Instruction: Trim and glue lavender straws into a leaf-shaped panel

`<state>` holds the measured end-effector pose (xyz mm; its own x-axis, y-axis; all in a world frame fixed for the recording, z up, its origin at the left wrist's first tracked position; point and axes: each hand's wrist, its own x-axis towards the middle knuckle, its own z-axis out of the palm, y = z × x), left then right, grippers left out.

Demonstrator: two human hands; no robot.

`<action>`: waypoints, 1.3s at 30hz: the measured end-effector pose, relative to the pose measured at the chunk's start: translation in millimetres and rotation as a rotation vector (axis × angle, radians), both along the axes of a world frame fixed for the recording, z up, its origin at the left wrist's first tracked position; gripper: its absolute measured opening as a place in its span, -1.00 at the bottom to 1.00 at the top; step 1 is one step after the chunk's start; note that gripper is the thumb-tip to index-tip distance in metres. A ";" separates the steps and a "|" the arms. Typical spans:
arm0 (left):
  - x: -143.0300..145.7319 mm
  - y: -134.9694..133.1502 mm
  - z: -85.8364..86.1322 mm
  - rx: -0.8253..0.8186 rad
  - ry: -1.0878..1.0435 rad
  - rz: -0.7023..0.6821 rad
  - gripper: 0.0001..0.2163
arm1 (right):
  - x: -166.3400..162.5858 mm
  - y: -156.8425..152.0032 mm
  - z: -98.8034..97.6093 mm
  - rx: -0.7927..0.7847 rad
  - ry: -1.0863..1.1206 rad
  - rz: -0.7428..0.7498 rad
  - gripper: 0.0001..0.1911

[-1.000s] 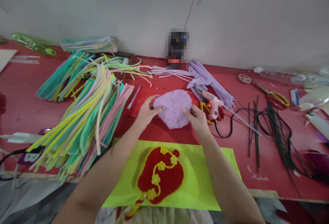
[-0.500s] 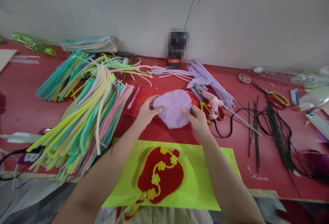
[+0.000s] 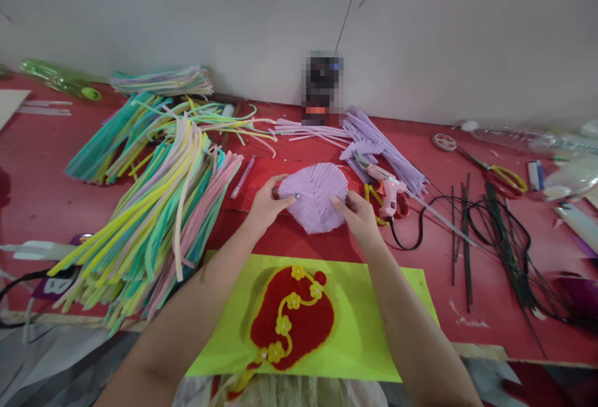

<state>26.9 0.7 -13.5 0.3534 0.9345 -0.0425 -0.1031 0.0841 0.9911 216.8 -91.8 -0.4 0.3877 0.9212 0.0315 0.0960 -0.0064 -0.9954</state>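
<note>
Between my two hands is a lilac leaf-shaped piece point(image 3: 315, 198), built from rows of pipe cleaners that slant from a middle line. My left hand point(image 3: 271, 202) grips its left edge, thumb on top and the other fingers underneath. On the right edge, my right hand point(image 3: 357, 212) pinches it in the same way. Nearer to me, a red fan-shaped piece point(image 3: 299, 313) with a yellow rim and yellow flowers lies on a lime-green sheet point(image 3: 374, 326). A pink glue gun point(image 3: 390, 192) rests just right of my right hand.
Bundles of coloured pipe cleaners point(image 3: 154, 220) cover the left side. Lilac pipe cleaners point(image 3: 385, 151) lie at the back, near a blurred upright device point(image 3: 321, 86). To the right are yellow-handled scissors point(image 3: 504, 179), dark green wires point(image 3: 507, 251) and a clear bottle point(image 3: 523, 139).
</note>
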 end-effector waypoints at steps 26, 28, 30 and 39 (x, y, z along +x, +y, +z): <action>6.4 -35.0 18.4 1.071 0.519 0.162 -0.81 | -21.1 -5.4 -4.7 0.007 0.120 -0.096 -0.66; 6.6 -33.9 17.3 1.071 0.523 0.203 -0.81 | -22.3 -6.2 -4.1 0.017 0.086 -0.089 -0.66; 5.5 -32.5 16.8 1.064 0.527 0.229 -0.82 | -22.7 -6.7 -3.3 0.025 0.072 -0.081 -0.66; 3.4 -32.5 18.0 0.999 0.572 0.235 -0.91 | -22.3 -7.3 -1.9 0.007 0.058 -0.069 -0.67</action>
